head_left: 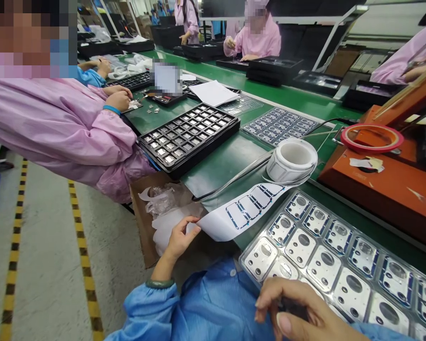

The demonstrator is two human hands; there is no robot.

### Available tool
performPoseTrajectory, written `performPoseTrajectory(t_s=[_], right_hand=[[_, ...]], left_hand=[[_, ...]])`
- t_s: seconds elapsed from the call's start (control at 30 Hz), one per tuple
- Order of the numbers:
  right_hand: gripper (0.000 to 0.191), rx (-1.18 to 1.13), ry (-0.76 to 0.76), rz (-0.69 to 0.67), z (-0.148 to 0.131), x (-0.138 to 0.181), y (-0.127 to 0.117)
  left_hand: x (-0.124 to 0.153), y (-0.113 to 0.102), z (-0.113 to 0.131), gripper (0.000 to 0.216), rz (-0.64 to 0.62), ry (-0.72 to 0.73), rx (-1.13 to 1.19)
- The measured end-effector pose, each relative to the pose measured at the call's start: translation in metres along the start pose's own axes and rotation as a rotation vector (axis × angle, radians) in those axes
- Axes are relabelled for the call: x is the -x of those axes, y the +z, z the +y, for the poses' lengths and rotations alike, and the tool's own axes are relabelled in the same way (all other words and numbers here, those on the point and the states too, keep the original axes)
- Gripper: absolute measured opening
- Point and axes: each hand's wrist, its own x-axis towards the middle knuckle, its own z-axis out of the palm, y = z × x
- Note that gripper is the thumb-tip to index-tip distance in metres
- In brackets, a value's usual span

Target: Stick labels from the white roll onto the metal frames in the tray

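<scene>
My left hand pinches the loose end of a white label strip printed with blue frame outlines. The strip runs up to a white roll standing on the green bench. My right hand is curled at the near edge of a clear blister tray holding several silver camera-bezel parts, and its fingers close on a small dark object I cannot make out. Both sleeves are blue.
A black tray of small parts lies left of the roll. An orange fixture with a red tape ring stands at the right. A cardboard box with plastic scraps hangs at the bench edge. People in pink coats work nearby.
</scene>
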Motion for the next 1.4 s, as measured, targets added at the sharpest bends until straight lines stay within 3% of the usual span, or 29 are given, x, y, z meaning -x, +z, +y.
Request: performPoseTrajectory(t_s=[0.17,0.7,0.97,1.4], right_hand=[[0.029,0.013,-0.02,-0.005,0.0,-0.001,-0.001],[0.028,0.018,-0.021,0.001,-0.005,-0.003,0.001],[0.03,0.029,-0.028,-0.002,-0.003,-0.003,0.001],[0.028,0.029,-0.03,-0.003,-0.002,-0.002,0.002]], left_hand=[[0.001,-0.003,0.0,0.034,0.003,0.01,-0.039],[0.005,-0.003,0.004,0.056,0.079,-0.07,-0.03],[0.006,0.001,-0.007,0.047,0.035,-0.091,-0.007],[0.006,-0.002,-0.008,0.049,0.114,-0.103,-0.021]])
